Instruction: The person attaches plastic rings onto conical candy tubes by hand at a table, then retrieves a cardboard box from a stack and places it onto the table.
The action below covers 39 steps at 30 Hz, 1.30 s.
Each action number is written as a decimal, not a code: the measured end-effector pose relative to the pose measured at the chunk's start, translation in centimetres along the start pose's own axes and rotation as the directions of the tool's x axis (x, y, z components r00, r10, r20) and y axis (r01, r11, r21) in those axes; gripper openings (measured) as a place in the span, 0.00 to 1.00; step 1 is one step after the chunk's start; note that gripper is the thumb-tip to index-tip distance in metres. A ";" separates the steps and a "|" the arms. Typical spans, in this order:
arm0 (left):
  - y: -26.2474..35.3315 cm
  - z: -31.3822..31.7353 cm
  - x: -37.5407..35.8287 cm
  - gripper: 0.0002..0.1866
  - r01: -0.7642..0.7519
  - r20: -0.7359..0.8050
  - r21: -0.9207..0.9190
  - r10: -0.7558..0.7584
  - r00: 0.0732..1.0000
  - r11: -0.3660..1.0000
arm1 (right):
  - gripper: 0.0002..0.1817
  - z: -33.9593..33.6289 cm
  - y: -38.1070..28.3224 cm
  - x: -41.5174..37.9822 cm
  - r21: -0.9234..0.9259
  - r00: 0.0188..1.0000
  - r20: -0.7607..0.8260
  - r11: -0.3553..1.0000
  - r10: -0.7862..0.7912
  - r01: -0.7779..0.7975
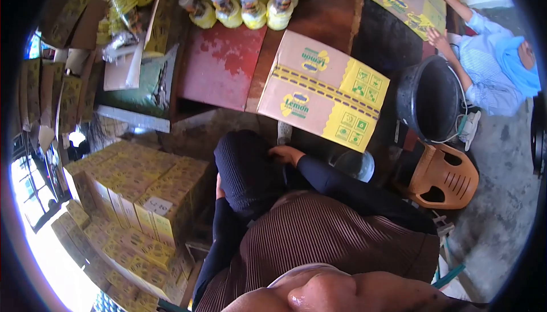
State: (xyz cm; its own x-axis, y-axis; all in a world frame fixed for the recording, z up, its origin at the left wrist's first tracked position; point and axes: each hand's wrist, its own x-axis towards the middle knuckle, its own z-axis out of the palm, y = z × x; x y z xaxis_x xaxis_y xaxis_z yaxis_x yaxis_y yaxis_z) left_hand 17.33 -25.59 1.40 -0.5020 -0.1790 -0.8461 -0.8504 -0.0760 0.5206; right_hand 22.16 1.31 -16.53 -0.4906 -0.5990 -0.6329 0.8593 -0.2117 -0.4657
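My right hand (286,155) rests on the dark ribbed cloth over my raised thigh (246,158), its fingers loosely extended and nothing visible in it. Only a sliver of my left hand (219,187) shows at the thigh's outer side; its fingers are mostly hidden. In front of me a closed lemon carton (307,76), brown and yellow with a dashed band across its top, lies over the table's near edge. Beyond it and to the left stand several clear-topped bottles (250,7) with yellow lower parts.
Stacked cartons (125,181) fill the left side. An open box (154,21) holds yellow packs. A black bucket (430,95) and an orange plastic stool (441,178) stand right. A co-worker's hands (439,39) touch another yellow carton (407,1). A clear bucket (364,167) sits below.
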 end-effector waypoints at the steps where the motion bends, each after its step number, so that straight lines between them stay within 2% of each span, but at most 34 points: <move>1: 1.0 0.7 0.1 0.16 -0.010 0.016 -0.029 0.011 1.000 1.000 | 0.19 -0.2 0.0 0.4 -0.009 0.999 -0.024 1.000 -0.021 0.021; 2: 2.1 1.5 0.4 0.16 -0.025 0.033 -0.053 0.027 0.999 0.998 | 0.22 -0.7 1.9 1.7 -0.062 0.980 0.001 0.978 -0.201 0.200; 3: 3.1 2.0 0.9 0.16 -0.043 0.051 -0.089 0.047 0.998 0.995 | 0.24 -1.2 0.9 2.0 -0.113 0.930 0.037 0.923 -0.367 0.368; 4: 4.1 2.6 1.6 0.16 -0.046 0.068 -0.100 0.053 0.996 0.994 | 0.24 -1.4 -0.1 2.5 -0.128 0.926 0.020 0.918 -0.377 0.376; 5: 5.0 3.1 2.1 0.16 -0.056 0.083 -0.105 0.065 0.994 0.993 | 0.24 -0.1 -4.3 1.6 0.221 0.973 -0.218 0.967 -0.077 0.126; 6: 5.5 3.7 3.5 0.16 -0.064 0.102 -0.104 0.075 0.992 0.993 | 0.24 1.2 -8.6 0.0 0.586 0.908 -0.311 0.809 0.281 -0.049; 7: 6.1 4.1 5.4 0.13 0.030 0.068 0.114 -0.038 0.997 0.993 | 0.26 2.3 -12.3 -1.9 0.538 0.886 -0.414 0.841 0.208 0.053; 8: 6.5 4.5 6.8 0.12 0.130 0.007 0.323 -0.139 0.990 0.937 | 0.27 2.5 -12.4 -1.9 0.361 0.882 -0.469 0.901 -0.050 0.243; 9: 6.3 4.8 7.1 0.12 0.120 0.018 0.329 -0.133 0.991 0.937 | 0.27 2.4 -12.2 -1.8 0.189 0.855 -0.500 0.947 -0.136 0.261; 10: 5.9 4.4 6.7 0.10 0.002 0.077 0.242 -0.021 0.997 0.970 | 0.27 2.7 -11.8 -1.6 0.019 0.829 -0.516 0.964 -0.218 0.265; 11: 5.3 3.8 6.3 0.10 -0.116 0.128 0.147 0.097 0.987 0.982 | 0.28 2.9 -11.9 -3.6 -0.082 0.866 -0.433 0.968 -0.249 0.237; 12: 4.4 1.2 4.4 0.10 -0.092 0.204 0.219 0.046 0.978 0.971 | 0.29 2.9 -12.2 -6.2 -0.184 0.892 -0.353 0.956 -0.282 0.230; 13: 4.0 1.1 2.0 0.07 -0.127 0.214 0.286 0.066 0.975 0.950 | 0.29 2.4 -11.0 -7.3 -0.358 0.938 -0.274 0.928 -0.211 0.104; 14: 2.5 -0.6 0.5 0.06 -0.163 0.249 0.261 0.097 0.964 0.951 | 0.31 1.5 -5.7 -6.5 -0.558 0.910 -0.229 0.813 -0.346 0.169; 15: 2.5 -0.2 -2.9 0.04 -0.061 0.221 0.271 0.000 0.975 0.961 | 0.32 0.5 -3.0 -6.8 -0.570 0.961 -0.100 0.807 -0.259 0.158; 16: -2.7 -5.4 -0.4 0.03 -0.169 0.209 0.483 0.075 0.975 0.859 | 0.34 0.3 -3.9 -8.9 -0.613 0.987 0.020 0.778 -0.158 0.137; 18: -3.9 -5.9 -1.1 0.03 -0.199 0.202 0.576 0.097 0.975 0.793 | 0.35 -0.6 -1.9 -8.4 -0.609 0.932 0.118 0.716 -0.343 0.341; 19: -3.5 -5.6 -0.7 0.03 -0.216 0.209 0.593 0.111 0.972 0.775 | 0.35 -0.9 -2.0 -8.4 -0.611 0.927 0.095 0.714 -0.362 0.341; 21: -1.9 -4.9 0.2 0.03 -0.253 0.230 0.633 0.135 0.964 0.731 | 0.36 0.4 -5.8 -10.6 -0.429 0.913 0.070 0.814 -0.402 0.391; 22: -1.0 -4.4 0.8 0.04 -0.280 0.247 0.645 0.152 0.957 0.712 | 0.36 0.8 -6.5 -10.0 -0.427 0.911 0.055 0.815 -0.409 0.392; 24: 0.9 -3.3 2.1 0.05 -0.326 0.276 0.655 0.187 0.943 0.681 | 0.37 0.9 -7.8 -8.5 -0.652 0.989 -0.001 0.750 -0.145 0.109; 25: 2.0 -2.8 2.6 0.06 -0.346 0.285 0.649 0.205 0.936 0.678 | 0.36 1.0 -8.3 -8.7 -0.580 0.989 -0.075 0.812 -0.126 0.059; 28: 4.4 -1.8 3.6 0.07 -0.372 0.301 0.672 0.223 0.927 0.640 | 0.34 0.2 -7.9 -7.7 -0.551 0.940 -0.033 0.791 -0.341 0.267; 29: 5.2 -1.1 4.2 0.11 -0.421 0.375 0.756 0.196 0.906 0.501 | 0.33 0.4 -8.4 -8.0 -0.578 0.930 -0.027 0.765 -0.367 0.285; 30: 5.8 -0.4 5.0 0.15 -0.471 0.445 0.809 0.158 0.882 0.350 | 0.32 0.7 -8.7 -8.3 -0.512 0.935 -0.062 0.816 -0.348 0.270; 31: 5.9 -0.1 5.8 0.15 -0.468 0.441 0.814 0.160 0.883 0.344 | 0.31 0.5 -8.3 -7.9 -0.581 0.910 -0.092 0.764 -0.403 0.280; 32: 5.6 0.0 6.7 0.14 -0.480 0.463 0.763 0.151 0.873 0.434 | 0.30 0.3 -7.7 -7.4 -0.644 0.881 -0.118 0.711 -0.457 0.282; 33: 5.9 0.5 6.4 0.12 -0.479 0.482 0.707 0.141 0.865 0.520 | 0.26 0.2 -7.6 -7.7 -0.626 0.829 -0.129 0.693 -0.545 0.358; 34: 6.5 0.7 6.3 0.12 -0.465 0.470 0.720 0.130 0.873 0.515 | 0.22 0.2 -7.6 -7.5 -0.620 0.829 -0.161 0.709 -0.535 0.337; 36: 8.0 0.3 3.9 0.13 -0.488 0.510 0.791 0.044 0.859 0.370 | 0.18 0.5 -7.0 -7.8 -0.660 0.724 -0.185 0.630 -0.664 0.409; 37: 7.9 -0.9 2.7 0.13 -0.463 0.485 0.806 0.036 0.874 0.368 | 0.16 0.5 -6.9 -8.1 -0.690 0.721 -0.147 0.593 -0.677 0.416; 39: 6.9 -4.2 3.1 0.14 -0.574 0.567 0.777 0.111 0.817 0.260 | 0.16 0.7 -8.1 -10.3 -0.714 0.724 -0.093 0.553 -0.683 0.429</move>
State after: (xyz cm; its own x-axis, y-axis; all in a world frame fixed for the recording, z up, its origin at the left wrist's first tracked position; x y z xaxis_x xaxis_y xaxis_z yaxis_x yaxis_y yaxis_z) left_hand 10.55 -30.83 2.84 -0.5932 0.4013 -0.6979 -0.0548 0.8448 0.5323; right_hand 20.38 8.68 -5.81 -0.9558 -0.2175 -0.1980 0.1607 0.1776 -0.9709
